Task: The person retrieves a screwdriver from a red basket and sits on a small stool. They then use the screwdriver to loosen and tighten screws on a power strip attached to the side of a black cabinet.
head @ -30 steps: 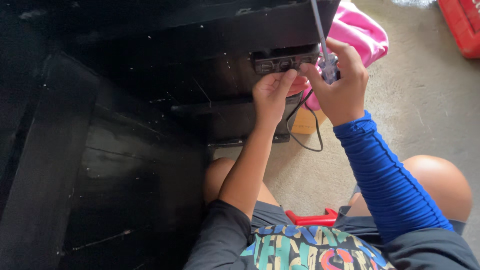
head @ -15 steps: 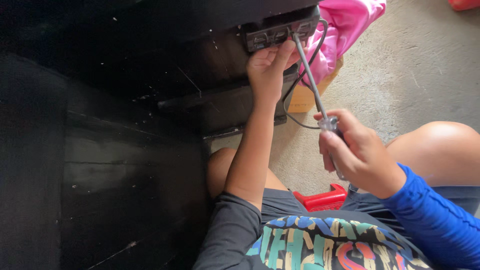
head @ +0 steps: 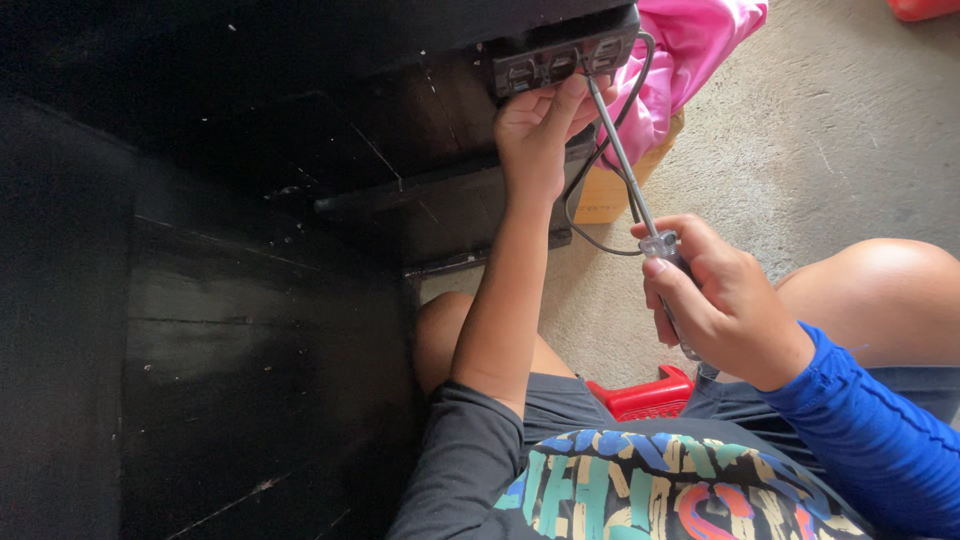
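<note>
My left hand [head: 540, 125] reaches up to a black power strip [head: 565, 58] fixed to the edge of a black wooden cabinet [head: 250, 250], its fingers pressing on the strip's underside. My right hand [head: 725, 300], in a blue sleeve, grips the clear handle of a long screwdriver [head: 625, 165]. The metal shaft slants up and left, and its tip meets the power strip near my left fingertips. A black cable [head: 600, 170] loops down from the strip's right end.
A pink cloth [head: 690, 50] lies on a small cardboard box [head: 605, 195] behind the strip. A low red plastic stool [head: 650, 392] shows between my bare knees. The floor [head: 840, 150] is grey concrete; a red object [head: 925, 8] sits at the top right.
My right hand has drawn back from the power strip toward my lap, sliding down to the screwdriver's handle. The left hand has stayed at the strip.
</note>
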